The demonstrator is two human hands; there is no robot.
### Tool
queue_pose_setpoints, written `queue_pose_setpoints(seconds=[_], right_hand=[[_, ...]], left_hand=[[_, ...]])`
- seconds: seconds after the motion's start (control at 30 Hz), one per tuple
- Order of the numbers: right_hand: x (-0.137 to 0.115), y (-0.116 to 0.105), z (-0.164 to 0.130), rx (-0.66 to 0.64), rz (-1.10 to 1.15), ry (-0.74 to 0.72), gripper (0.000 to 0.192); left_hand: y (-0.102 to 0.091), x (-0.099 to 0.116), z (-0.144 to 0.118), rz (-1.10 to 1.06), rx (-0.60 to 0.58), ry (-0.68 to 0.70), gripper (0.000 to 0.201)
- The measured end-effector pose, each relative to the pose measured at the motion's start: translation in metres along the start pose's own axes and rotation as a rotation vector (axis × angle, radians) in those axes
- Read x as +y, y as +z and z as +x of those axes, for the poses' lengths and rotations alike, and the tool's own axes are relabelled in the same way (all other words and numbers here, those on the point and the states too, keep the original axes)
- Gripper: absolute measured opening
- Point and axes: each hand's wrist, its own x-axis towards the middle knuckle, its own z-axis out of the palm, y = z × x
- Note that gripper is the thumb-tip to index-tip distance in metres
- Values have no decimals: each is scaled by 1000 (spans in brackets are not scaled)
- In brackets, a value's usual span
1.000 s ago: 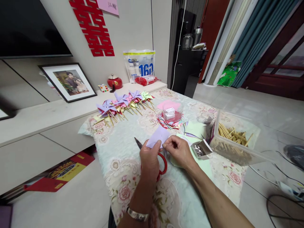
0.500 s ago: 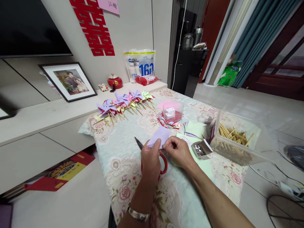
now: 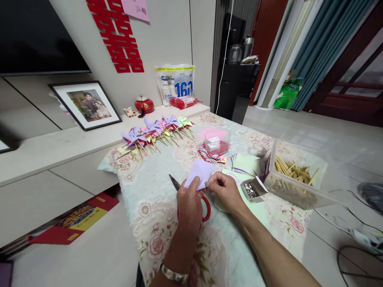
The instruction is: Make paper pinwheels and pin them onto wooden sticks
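A lilac sheet of paper (image 3: 201,171) with creased flaps is held between both hands above the table. My left hand (image 3: 189,201) is closed on its lower left edge, thumb pressed on top. At the lower right corner, my right hand (image 3: 225,190) pinches the paper with thumb and forefinger. Scissors with red handles (image 3: 207,208) lie under my left hand, their dark blades pointing up and left. Right of my right hand stands a small open box of silvery pins (image 3: 250,190). Light green paper sheets (image 3: 247,162) lie around it.
Paper pinwheels on sticks (image 3: 152,129) lie in a row at the table's far left. A clear round tub (image 3: 220,140) stands on patterned papers (image 3: 206,153). A plastic bin (image 3: 302,195) of short sticks (image 3: 291,169) sits at the right. Behind is a white cabinet (image 3: 42,153).
Both hands keep their hold on the lilac paper, which has tilted slightly so more of its face shows. The left thumb has shifted a little to the left.
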Motion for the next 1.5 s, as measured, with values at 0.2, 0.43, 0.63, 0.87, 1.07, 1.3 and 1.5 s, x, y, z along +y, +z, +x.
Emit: queue_pose_setpoints(seconds=[0.2, 0.43, 0.63, 0.87, 1.07, 1.3, 1.5], right_hand=[[3, 0, 1, 32, 19, 11, 19], [3, 0, 0, 65, 20, 2, 19], [1, 0, 0, 77, 25, 5, 18], [2, 2, 0, 98, 27, 8, 18], [2, 3, -1, 108, 24, 7, 18], [1, 4, -2, 108, 22, 11, 17], [1, 6, -3, 99, 15, 14, 17]], left_hand=[[-1, -4, -1, 34, -43, 19, 21], [0, -8, -4, 38, -35, 43, 19], [2, -9, -5, 2, -15, 46, 22], [2, -11, -5, -11, -1, 28, 24], [2, -12, -5, -11, -1, 17, 23], [4, -14, -7, -26, -22, 38, 24], [7, -13, -8, -34, 17, 31, 25]])
